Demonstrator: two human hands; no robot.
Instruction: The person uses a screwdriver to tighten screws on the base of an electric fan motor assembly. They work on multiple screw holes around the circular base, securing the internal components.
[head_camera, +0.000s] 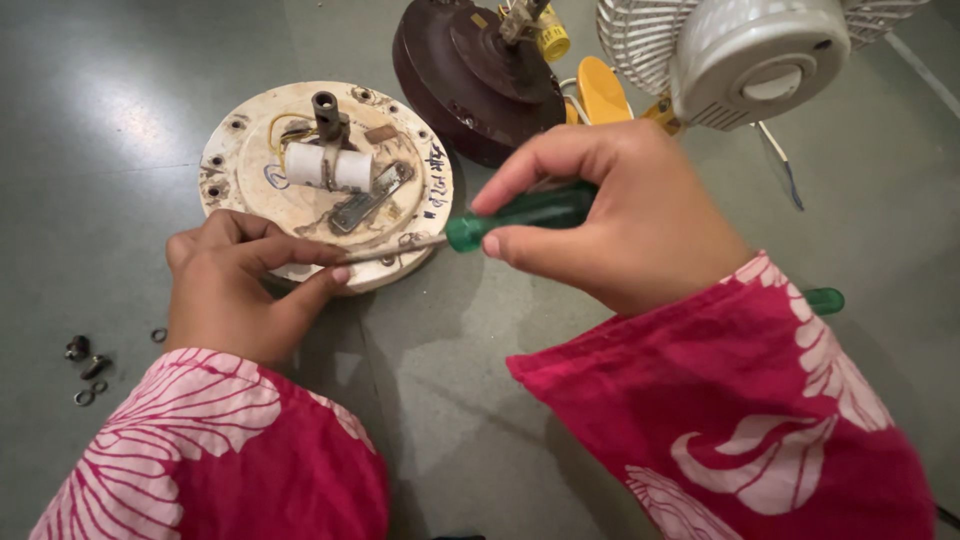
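A round cream-coloured motor cover plate (240, 185) lies flat on the grey floor, with a white cylindrical capacitor (330, 166), wires and a short dark shaft on it. My left hand (235, 285) rests on the plate's near edge, fingers pinched around the tip of the screwdriver shaft. My right hand (610, 210) grips a green-handled screwdriver (520, 215), held nearly level, its metal shaft pointing left to the plate's front rim. Both arms wear pink sleeves with a white pattern.
A dark brown fan motor housing (470, 70) sits behind the plate. A white table fan (750, 50) with a wire guard lies at the upper right beside yellow parts (600, 90). Small screws and washers (88, 368) lie at the left. Another green tool handle (825, 300) shows behind my right sleeve.
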